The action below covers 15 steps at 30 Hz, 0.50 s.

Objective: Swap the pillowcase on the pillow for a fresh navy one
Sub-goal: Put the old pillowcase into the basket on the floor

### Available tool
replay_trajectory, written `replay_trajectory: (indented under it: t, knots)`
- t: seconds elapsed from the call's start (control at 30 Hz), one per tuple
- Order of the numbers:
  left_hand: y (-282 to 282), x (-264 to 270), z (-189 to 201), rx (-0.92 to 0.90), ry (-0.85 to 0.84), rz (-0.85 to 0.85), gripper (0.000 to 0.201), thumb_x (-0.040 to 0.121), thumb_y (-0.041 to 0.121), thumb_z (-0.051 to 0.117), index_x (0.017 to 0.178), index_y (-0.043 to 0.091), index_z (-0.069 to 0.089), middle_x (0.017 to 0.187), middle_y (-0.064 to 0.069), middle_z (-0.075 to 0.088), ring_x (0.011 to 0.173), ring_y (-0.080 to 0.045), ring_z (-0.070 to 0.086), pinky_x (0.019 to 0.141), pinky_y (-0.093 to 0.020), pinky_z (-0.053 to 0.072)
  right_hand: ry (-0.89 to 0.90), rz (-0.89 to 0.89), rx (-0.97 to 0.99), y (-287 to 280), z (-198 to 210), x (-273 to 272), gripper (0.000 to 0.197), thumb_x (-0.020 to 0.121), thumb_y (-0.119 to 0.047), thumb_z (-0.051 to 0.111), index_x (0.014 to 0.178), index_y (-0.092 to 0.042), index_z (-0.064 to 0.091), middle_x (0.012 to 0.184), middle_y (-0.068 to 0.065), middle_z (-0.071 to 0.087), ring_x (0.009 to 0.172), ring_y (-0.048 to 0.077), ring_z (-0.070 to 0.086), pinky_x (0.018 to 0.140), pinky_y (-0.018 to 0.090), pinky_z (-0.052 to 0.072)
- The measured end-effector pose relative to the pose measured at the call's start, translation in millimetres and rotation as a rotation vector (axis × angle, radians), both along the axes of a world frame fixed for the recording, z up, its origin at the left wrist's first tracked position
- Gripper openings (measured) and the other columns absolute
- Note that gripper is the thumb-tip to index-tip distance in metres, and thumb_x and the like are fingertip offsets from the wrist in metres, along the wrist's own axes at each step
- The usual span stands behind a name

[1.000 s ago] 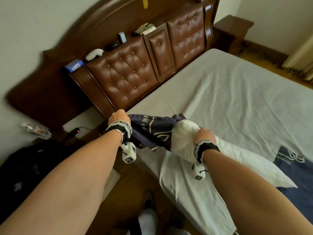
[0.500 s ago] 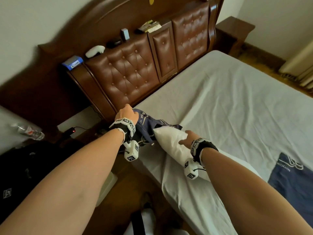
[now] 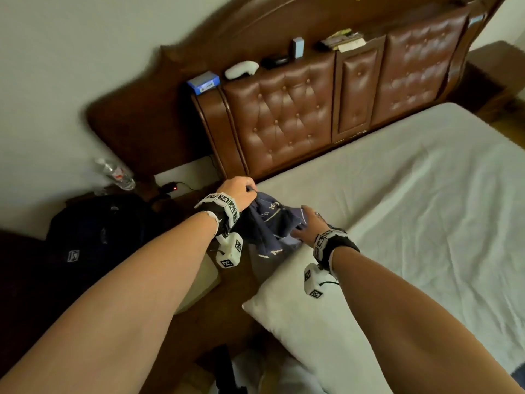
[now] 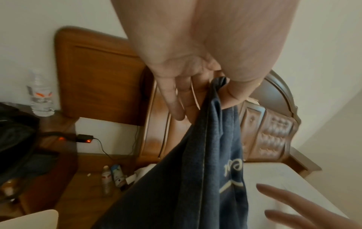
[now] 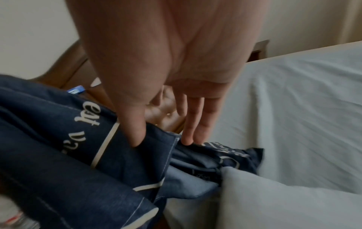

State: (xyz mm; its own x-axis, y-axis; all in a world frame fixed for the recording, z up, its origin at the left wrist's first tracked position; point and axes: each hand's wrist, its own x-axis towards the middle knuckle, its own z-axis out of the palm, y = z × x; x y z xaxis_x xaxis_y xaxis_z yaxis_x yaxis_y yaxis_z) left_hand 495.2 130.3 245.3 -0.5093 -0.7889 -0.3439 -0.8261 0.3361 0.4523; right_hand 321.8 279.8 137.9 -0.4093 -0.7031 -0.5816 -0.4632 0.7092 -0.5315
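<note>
A navy pillowcase [image 3: 270,223] with cream lettering hangs bunched over the bed's near corner. My left hand [image 3: 250,191] grips its upper end; in the left wrist view my left hand [image 4: 211,96] pinches the pillowcase [image 4: 195,178] between thumb and fingers. My right hand [image 3: 305,223] is open on the cloth just right of it. In the right wrist view my right hand [image 5: 162,139] has straight fingers, the tips touching the hem of the pillowcase [image 5: 78,139]. The bare white pillow [image 3: 298,308] lies along the bed's near edge under my right forearm, and the pillow [image 5: 274,201] is out of the case.
The bed [image 3: 412,194] carries a wrinkled white sheet. A brown tufted headboard [image 3: 284,118] has small items on its ledge. To the left, a nightstand holds a water bottle [image 3: 115,174] and a black bag [image 3: 93,231]. A sliver of navy cloth [image 3: 519,375] shows at the right edge.
The navy pillowcase has come off the pillow's end. My right hand left the pillow and moved onto the pillowcase, fingers straight. My left hand kept its grip.
</note>
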Motion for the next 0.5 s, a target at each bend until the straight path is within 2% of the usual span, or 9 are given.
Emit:
replay_trajectory:
  t: [0.07, 0.1, 0.17, 0.2, 0.23, 0.3, 0.37, 0.43, 0.5]
  knots:
    - [-4.1, 26.6, 12.2, -0.014, 0.01, 0.042, 0.011, 0.091, 0.026, 0.056, 0.088, 0.031, 0.065, 0.09, 0.002, 0.065, 0.082, -0.021, 0.06, 0.071, -0.026, 0.044, 0.04, 0.082, -0.009, -31.2, 3.1, 17.6, 0.099, 0.075, -0.035, 0.078, 0.152, -0.038, 0.016, 0.154, 0.012, 0.027, 0.136, 0.04, 0.038, 0.108, 0.053, 0.039]
    - [-6.3, 40.9, 18.7, -0.022, 0.011, 0.061, 0.013, 0.091, 0.025, 0.055, 0.087, 0.032, 0.065, 0.089, 0.002, 0.064, 0.082, -0.02, 0.06, 0.07, -0.024, 0.041, 0.057, 0.138, -0.01, -45.2, 6.8, 28.4, 0.09, 0.077, -0.032, 0.076, 0.149, -0.038, 0.023, 0.153, 0.013, 0.028, 0.134, 0.042, 0.041, 0.107, 0.053, 0.041]
    - [-7.6, 71.8, 29.4, -0.032, -0.006, 0.115, 0.015, 0.092, 0.023, 0.054, 0.093, 0.031, 0.067, 0.091, 0.001, 0.064, 0.079, -0.019, 0.058, 0.069, -0.024, 0.04, 0.072, 0.297, -0.014, -72.1, 11.6, 51.9, 0.054, 0.084, -0.027, 0.068, 0.134, -0.025, 0.05, 0.139, 0.017, 0.047, 0.118, 0.039, 0.055, 0.098, 0.046, 0.049]
    - [-7.0, 89.1, 33.1, -0.038, -0.02, 0.156, 0.015, 0.093, 0.023, 0.054, 0.096, 0.029, 0.068, 0.094, 0.0, 0.065, 0.079, -0.019, 0.058, 0.07, -0.025, 0.042, 0.072, 0.363, -0.017, -84.5, 12.2, 65.4, 0.034, 0.086, -0.026, 0.064, 0.12, -0.018, 0.061, 0.126, 0.017, 0.059, 0.108, 0.037, 0.061, 0.09, 0.041, 0.052]
    - [-6.3, 108.1, 35.5, -0.044, -0.028, 0.217, 0.016, 0.093, 0.023, 0.054, 0.098, 0.028, 0.069, 0.098, -0.001, 0.067, 0.083, -0.019, 0.059, 0.073, -0.026, 0.045, 0.067, 0.405, -0.018, -94.7, 13.9, 80.4, 0.024, 0.088, -0.026, 0.061, 0.109, -0.014, 0.065, 0.116, 0.017, 0.066, 0.101, 0.036, 0.064, 0.084, 0.038, 0.053]
    - [-2.7, 151.1, 38.3, -0.041, -0.049, 0.357, 0.016, 0.092, 0.025, 0.055, 0.098, 0.03, 0.069, 0.104, 0.001, 0.067, 0.094, -0.02, 0.062, 0.079, -0.028, 0.049, 0.061, 0.446, -0.056, -112.0, 17.7, 113.4, 0.022, 0.091, -0.023, 0.059, 0.108, -0.012, 0.067, 0.111, 0.017, 0.069, 0.1, 0.036, 0.065, 0.083, 0.036, 0.052]
    - [1.3, 193.7, 38.9, -0.011, -0.069, 0.468, 0.016, 0.091, 0.027, 0.057, 0.099, 0.03, 0.071, 0.102, 0.003, 0.068, 0.094, -0.02, 0.063, 0.079, -0.028, 0.051, 0.049, 0.474, -0.11, -127.8, 26.8, 147.9, 0.023, 0.091, -0.023, 0.06, 0.111, -0.012, 0.067, 0.112, 0.015, 0.069, 0.105, 0.036, 0.064, 0.086, 0.036, 0.05]
    - [5.3, 233.2, 32.7, 0.046, -0.037, 0.595, 0.015, 0.09, 0.027, 0.06, 0.099, 0.027, 0.071, 0.093, 0.001, 0.069, 0.085, -0.019, 0.065, 0.076, -0.029, 0.055, 0.025, 0.484, -0.175, -142.9, 32.3, 184.9, 0.023, 0.091, -0.024, 0.06, 0.11, -0.013, 0.068, 0.108, 0.012, 0.07, 0.102, 0.034, 0.065, 0.087, 0.035, 0.051]
    - [10.4, 267.1, 18.9, 0.158, 0.055, 0.74, 0.011, 0.089, 0.023, 0.063, 0.097, 0.022, 0.07, 0.079, -0.002, 0.07, 0.07, -0.018, 0.069, 0.071, -0.031, 0.06, -0.041, 0.479, -0.196, -155.5, 33.3, 222.0, 0.021, 0.092, -0.021, 0.059, 0.109, -0.012, 0.068, 0.098, 0.01, 0.073, 0.089, 0.03, 0.07, 0.083, 0.036, 0.057]
